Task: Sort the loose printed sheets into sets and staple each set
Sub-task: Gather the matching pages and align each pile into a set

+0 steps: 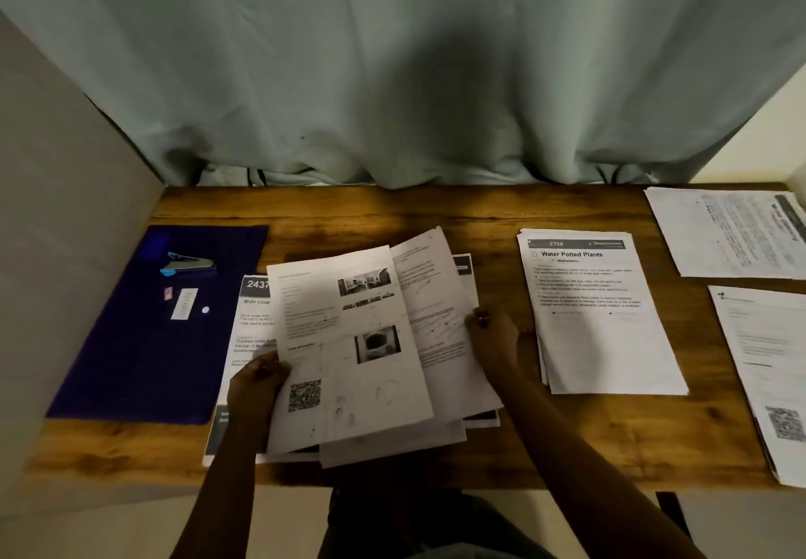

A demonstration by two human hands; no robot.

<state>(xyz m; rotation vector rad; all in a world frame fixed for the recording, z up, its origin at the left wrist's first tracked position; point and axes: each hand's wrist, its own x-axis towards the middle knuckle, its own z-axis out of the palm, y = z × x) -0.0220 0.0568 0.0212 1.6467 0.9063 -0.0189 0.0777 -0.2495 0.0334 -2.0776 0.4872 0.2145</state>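
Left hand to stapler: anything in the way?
Nothing upright. The left hand grips the fanned sheets, so it isn't free. On the blue mat, a small white strip and a white dot lie flat, just short of the stapler.

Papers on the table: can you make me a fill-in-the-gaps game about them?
1. The left hand and right hand hold fanned sheets; the front one shows a square ____ code.
2. The pile nearest the right hand is headed "Water Potted ____".
3. The stapler lies on the dark mat at the ____ end of the table.
Missing words: QR, Plants, left.
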